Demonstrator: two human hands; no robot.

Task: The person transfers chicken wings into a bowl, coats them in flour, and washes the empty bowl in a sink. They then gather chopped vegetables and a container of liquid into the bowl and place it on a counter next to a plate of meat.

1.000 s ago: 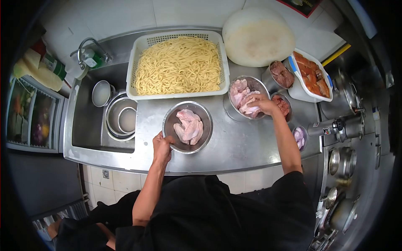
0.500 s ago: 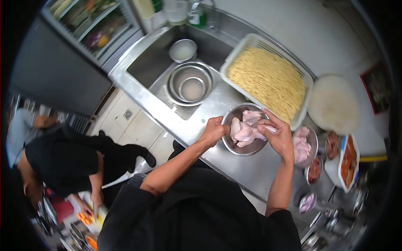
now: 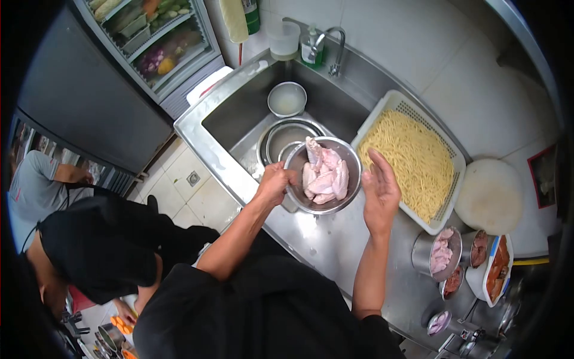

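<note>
A steel bowl holds several raw chicken wings, pale pink, heaped in its middle. My left hand is closed on the bowl's left rim, with the thumb over the edge. On the opposite side my right hand is open, fingers stretched and palm turned toward the bowl; nothing is in it. The bowl overlaps the sink's near right corner in the head view and hides part of the nested steel bowls in the basin.
A smaller bowl of cloudy liquid sits in the sink below the faucet. Right of it are a white basket of noodles, a round board and meat containers. Another person cuts something orange at lower left.
The bowl of wings has moved left, toward the sink, with my left hand on its rim. My right hand has come off the wings and opened beside the bowl. The camera view has shifted.
</note>
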